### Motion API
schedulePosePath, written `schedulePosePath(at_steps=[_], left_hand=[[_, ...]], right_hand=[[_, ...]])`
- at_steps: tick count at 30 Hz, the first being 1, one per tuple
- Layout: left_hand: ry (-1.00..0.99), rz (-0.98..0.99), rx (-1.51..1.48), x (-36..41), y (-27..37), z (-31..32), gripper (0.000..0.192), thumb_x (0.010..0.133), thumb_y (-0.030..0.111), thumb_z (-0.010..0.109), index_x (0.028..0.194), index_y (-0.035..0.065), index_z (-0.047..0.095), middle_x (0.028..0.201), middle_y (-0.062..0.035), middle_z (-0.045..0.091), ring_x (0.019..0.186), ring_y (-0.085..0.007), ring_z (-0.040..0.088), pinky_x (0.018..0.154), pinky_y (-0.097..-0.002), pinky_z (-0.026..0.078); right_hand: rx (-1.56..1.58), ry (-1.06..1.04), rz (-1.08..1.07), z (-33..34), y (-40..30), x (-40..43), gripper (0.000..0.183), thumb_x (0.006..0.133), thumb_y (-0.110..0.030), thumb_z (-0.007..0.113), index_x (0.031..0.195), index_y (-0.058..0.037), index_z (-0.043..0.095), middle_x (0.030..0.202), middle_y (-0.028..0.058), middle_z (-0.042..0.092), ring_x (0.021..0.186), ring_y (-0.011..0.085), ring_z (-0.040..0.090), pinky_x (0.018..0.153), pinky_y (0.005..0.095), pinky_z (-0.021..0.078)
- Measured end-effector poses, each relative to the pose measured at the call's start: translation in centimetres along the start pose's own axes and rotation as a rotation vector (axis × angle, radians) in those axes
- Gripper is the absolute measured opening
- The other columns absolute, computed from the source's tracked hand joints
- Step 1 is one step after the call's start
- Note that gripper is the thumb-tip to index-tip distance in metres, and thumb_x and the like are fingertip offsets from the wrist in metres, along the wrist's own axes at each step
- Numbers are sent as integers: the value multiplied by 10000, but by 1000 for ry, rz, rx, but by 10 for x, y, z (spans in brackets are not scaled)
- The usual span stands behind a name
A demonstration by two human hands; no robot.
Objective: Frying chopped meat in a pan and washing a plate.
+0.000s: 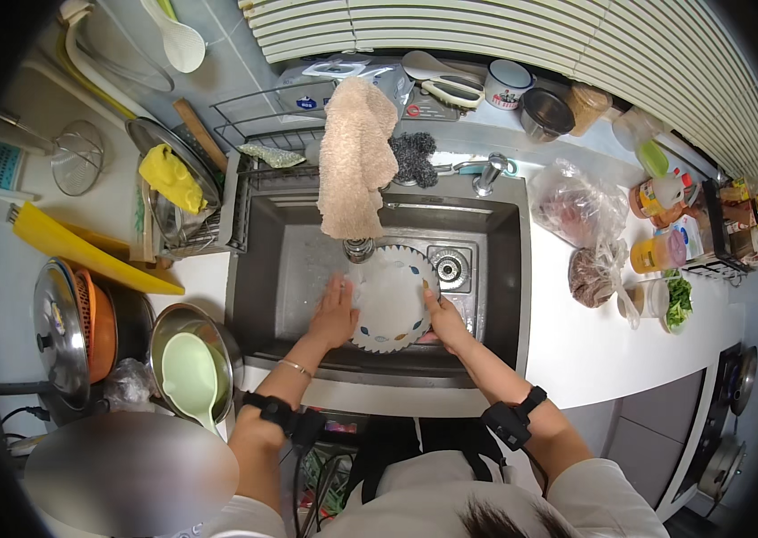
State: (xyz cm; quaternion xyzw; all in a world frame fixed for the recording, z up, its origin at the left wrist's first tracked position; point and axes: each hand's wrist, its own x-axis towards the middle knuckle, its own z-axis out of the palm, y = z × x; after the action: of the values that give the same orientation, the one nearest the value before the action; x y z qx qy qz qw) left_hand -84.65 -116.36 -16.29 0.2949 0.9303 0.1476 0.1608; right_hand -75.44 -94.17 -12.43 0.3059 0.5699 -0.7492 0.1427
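Note:
A white plate (389, 302) with a scalloped rim and small painted leaves is tilted over the dark kitchen sink (298, 269). My right hand (447, 321) grips its right rim, the thumb on the upper face and the other fingers underneath. At the plate's left edge is my left hand (335, 313), its fingers stretched out and slightly blurred; whether it touches the rim I cannot tell. Just above the plate's far edge sits the faucet's spout head (358, 249). A beige towel (357, 155) drapes over the faucet and hides most of it.
The drain strainer (449, 267) lies right of the plate. Left of the sink stand a wire dish rack (241, 208) and a steel bowl (234, 343) holding a green ladle (189, 370). Plastic bags (577, 208) occupy the right counter. A faucet handle (492, 171) rises behind the sink.

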Motion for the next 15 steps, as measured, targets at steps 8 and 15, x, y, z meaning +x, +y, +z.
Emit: schedulePosePath(at_steps=[8, 15], left_hand=[[-249, -876, -1175, 17, -3, -30, 421, 836, 248, 549, 1162, 3, 447, 1043, -139, 574, 919, -267, 582, 725, -384, 471], [-224, -982, -1462, -8, 6, 11, 390, 666, 162, 753, 992, 113, 545, 871, 3, 588, 710, -112, 532, 535, -258, 375]], right_hand=[[-31, 33, 156, -5, -18, 11, 591, 864, -443, 443, 1157, 69, 420, 1028, 174, 540, 884, 236, 573, 534, 329, 535], [-177, -20, 70, 5, -19, 36, 417, 867, -334, 482, 1149, -27, 471, 996, 105, 574, 811, 178, 569, 525, 296, 477]])
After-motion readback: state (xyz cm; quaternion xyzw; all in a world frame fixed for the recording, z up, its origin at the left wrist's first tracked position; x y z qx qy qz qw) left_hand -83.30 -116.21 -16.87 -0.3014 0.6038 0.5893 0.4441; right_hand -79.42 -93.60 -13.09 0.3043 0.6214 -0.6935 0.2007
